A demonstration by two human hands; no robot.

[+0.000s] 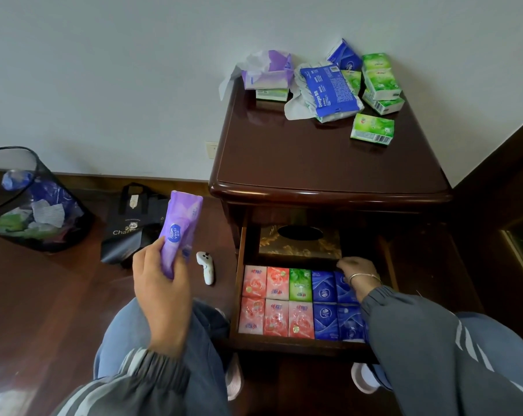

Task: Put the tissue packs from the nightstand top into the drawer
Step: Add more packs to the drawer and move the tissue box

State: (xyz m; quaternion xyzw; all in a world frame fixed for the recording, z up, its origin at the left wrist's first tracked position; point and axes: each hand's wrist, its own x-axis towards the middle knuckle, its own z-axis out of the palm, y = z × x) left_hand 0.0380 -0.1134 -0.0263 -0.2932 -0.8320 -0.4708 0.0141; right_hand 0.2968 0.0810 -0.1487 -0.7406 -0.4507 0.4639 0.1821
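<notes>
Our left hand clamps a purple pack upright, left of the open drawer. Our right hand reaches inside onto the blue packs; we cannot tell its grip.

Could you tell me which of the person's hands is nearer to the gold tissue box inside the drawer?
The right hand: it rests in the drawer right at the gold tissue box's front corner. The left hand is outside, left of the drawer, holding a purple pack.
</notes>
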